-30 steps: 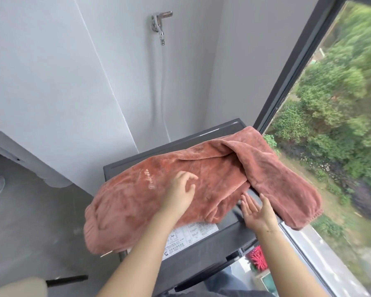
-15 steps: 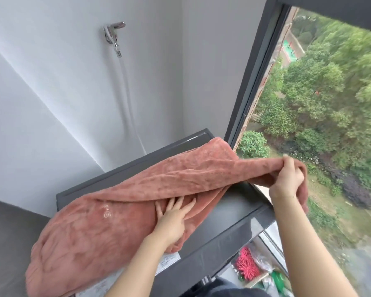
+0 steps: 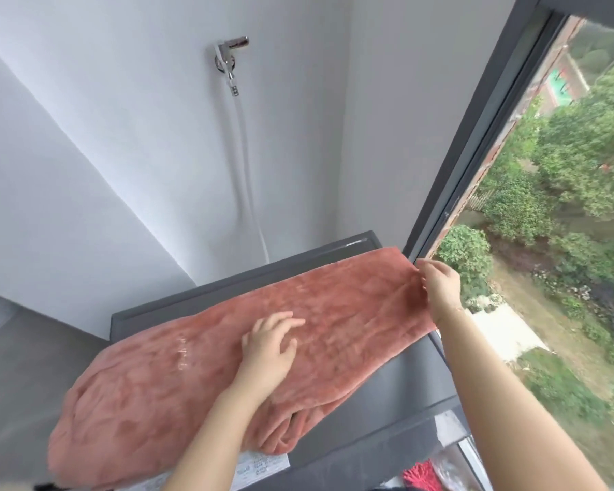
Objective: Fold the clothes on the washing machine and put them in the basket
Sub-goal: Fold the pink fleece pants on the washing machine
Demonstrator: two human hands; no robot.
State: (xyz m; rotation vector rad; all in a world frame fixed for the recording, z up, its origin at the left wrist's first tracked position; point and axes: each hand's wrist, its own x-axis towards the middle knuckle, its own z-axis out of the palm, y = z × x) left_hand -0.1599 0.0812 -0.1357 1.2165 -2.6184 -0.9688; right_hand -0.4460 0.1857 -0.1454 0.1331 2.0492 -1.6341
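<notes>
A person's two bare forearms reach forward over a dark grey washing machine [image 3: 397, 395] set in a corner between a white wall and a tall window [image 3: 560, 193]. Nearest, below the left hand, a pink plush garment [image 3: 178, 380] bunches into folds at the machine's front edge, covering part of a white label [image 3: 259, 467]; its left end droops past the machine's side, out of sight. The left hand [image 3: 268, 352] rests on the middle of the garment, fingers relaxed and spread, gripping nothing. To its right a strip of bare lid runs along the window frame. Beyond, the right hand [image 3: 438, 288] pinches the garment's far right corner between thumb and fingers, close against the window frame. Below the right forearm, something red [image 3: 422, 478] is cut off and unclear. Farther off, a wall tap [image 3: 229, 60] with a white hose [image 3: 245, 178].
</notes>
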